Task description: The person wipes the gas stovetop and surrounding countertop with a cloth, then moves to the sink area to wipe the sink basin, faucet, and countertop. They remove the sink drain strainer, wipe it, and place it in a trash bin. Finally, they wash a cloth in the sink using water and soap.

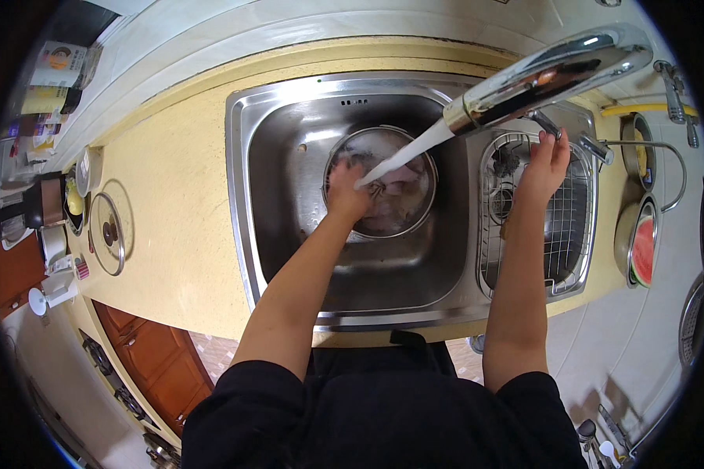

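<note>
My left hand (348, 189) reaches into a round metal bowl (381, 234) in the large basin of a stainless steel sink (352, 281). Pale pinkish pieces, perhaps meat, (408, 176) lie in the water there; my left fingers are blurred, so any grasp is hidden. A white stream of water (408, 153) pours from the chrome faucet (504, 94) into the bowl beside that hand. Over the small basin on the right, my right hand (544, 161) has its fingers at the faucet lever (545, 124).
A wire rack (563, 234) and a dark scrubber (506, 162) sit in the small basin. Right of the sink, one metal bowl (625, 234) holds cut watermelon (644, 252). A glass lid (107, 234) rests on the left counter (170, 223), near bottles and containers.
</note>
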`<state>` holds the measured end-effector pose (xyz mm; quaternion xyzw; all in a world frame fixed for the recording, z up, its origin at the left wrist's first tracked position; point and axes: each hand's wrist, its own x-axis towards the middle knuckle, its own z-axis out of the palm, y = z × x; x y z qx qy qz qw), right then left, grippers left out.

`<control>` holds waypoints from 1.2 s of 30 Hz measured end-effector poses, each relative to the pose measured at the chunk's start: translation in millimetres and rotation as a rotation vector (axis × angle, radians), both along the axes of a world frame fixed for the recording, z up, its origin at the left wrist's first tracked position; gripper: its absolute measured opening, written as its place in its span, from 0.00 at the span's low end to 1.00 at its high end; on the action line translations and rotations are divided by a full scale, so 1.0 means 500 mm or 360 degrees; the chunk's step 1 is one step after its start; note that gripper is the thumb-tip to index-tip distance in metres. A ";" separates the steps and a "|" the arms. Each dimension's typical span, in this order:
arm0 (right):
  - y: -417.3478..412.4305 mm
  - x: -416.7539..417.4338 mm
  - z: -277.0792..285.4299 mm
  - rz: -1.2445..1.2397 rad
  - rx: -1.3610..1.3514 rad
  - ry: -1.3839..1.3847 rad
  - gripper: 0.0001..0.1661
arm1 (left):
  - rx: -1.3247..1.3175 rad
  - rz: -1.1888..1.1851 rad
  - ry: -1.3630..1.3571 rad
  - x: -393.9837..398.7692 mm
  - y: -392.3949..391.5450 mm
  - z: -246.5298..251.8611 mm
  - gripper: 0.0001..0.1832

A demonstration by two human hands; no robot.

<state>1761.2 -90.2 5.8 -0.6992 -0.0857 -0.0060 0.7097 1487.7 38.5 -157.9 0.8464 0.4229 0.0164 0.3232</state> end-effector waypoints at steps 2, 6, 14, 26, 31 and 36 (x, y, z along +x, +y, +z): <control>0.000 -0.051 0.003 -0.0049 -0.0025 -0.0078 0.21 | 0.0034 0.0293 -0.0324 -0.010 0.003 -0.001 0.29; 0.003 -0.215 -0.091 0.0459 -0.0107 -0.0037 0.15 | -0.0010 0.0768 -0.0094 0.019 -0.067 -0.026 0.37; 0.083 -0.281 -0.279 0.0863 -0.0135 0.2097 0.34 | -0.0396 0.0815 -0.0740 0.089 -0.119 0.042 0.26; 0.046 -0.313 -0.325 0.0773 -0.0053 0.1962 0.31 | -0.0264 0.0328 0.0007 0.116 0.019 0.114 0.13; 0.063 -0.322 -0.225 0.0720 -0.0705 0.1413 0.36 | 0.0256 0.0455 -0.0118 0.037 -0.011 0.014 0.29; 0.056 -0.311 -0.310 0.0720 -0.0105 0.2473 0.40 | -0.0412 0.1022 -0.0532 0.074 -0.119 0.002 0.29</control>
